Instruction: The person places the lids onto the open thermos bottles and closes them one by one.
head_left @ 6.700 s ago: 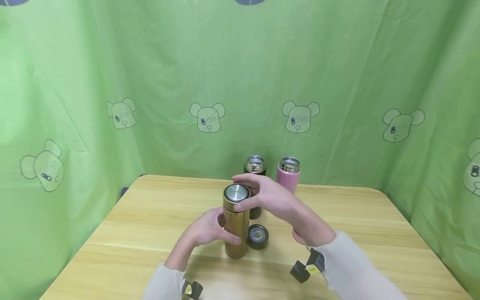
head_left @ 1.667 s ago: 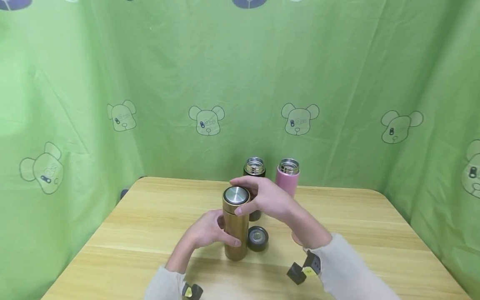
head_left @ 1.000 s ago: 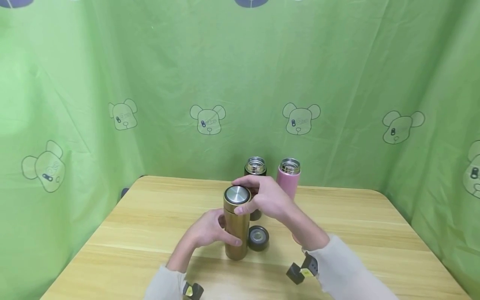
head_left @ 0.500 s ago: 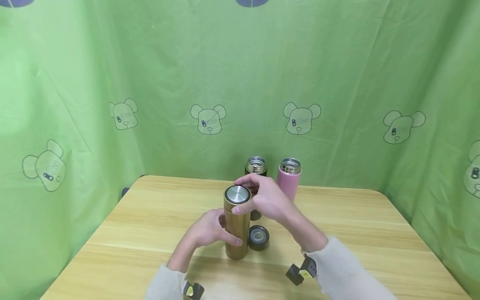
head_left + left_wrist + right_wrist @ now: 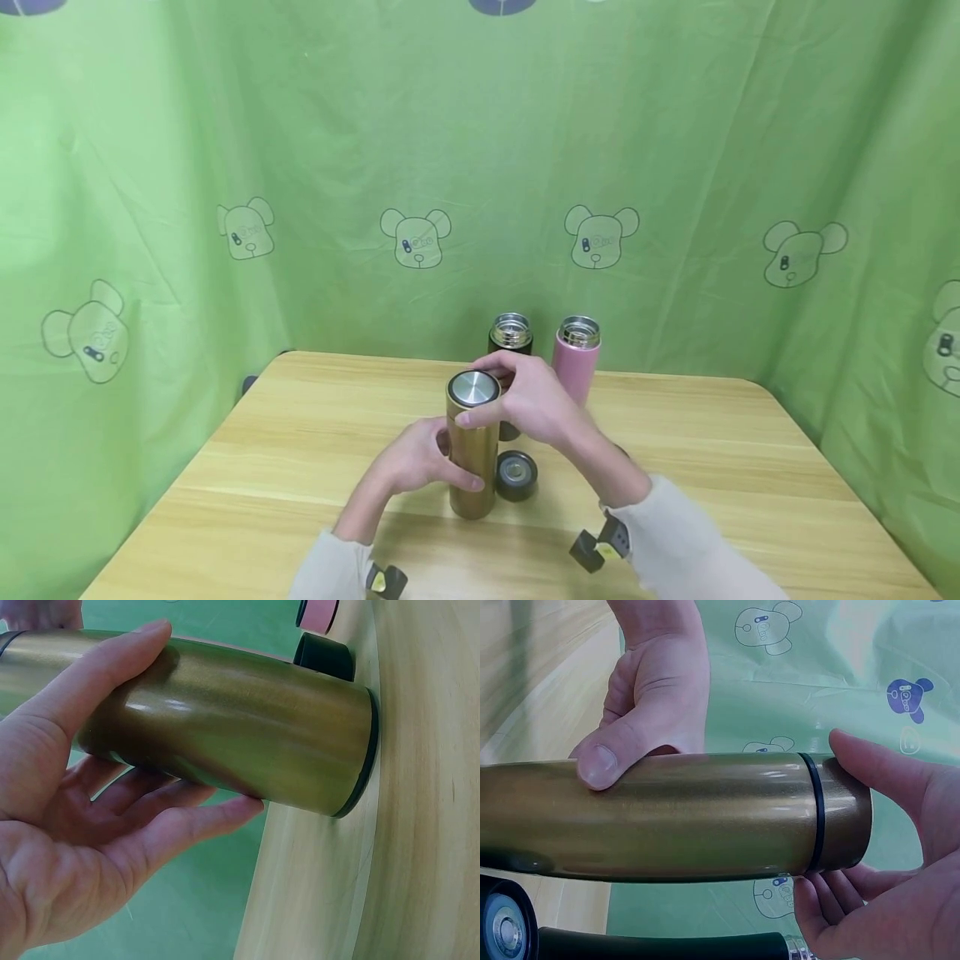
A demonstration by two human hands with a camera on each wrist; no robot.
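Observation:
A gold thermos bottle (image 5: 472,467) stands upright on the wooden table. My left hand (image 5: 416,458) grips its body low down, thumb across the front, as the left wrist view also shows. My right hand (image 5: 536,400) holds the gold lid (image 5: 846,814) at the top, thumb on one side and fingers on the other. The lid has a silver disc on top and sits on the bottle above a dark ring. Beside the bottle's base lies a black lid (image 5: 516,477).
Behind my right hand stands a black thermos bottle (image 5: 512,333), uncapped, mostly hidden. An uncapped pink thermos bottle (image 5: 576,367) stands right of it. A pink round piece (image 5: 321,613) shows in the left wrist view. Green curtains (image 5: 480,150) surround the wooden table (image 5: 712,475).
My right thumb has moved left across the lid's front, and my right wrist has swung slightly left. My left hand and the gold bottle have stayed in place.

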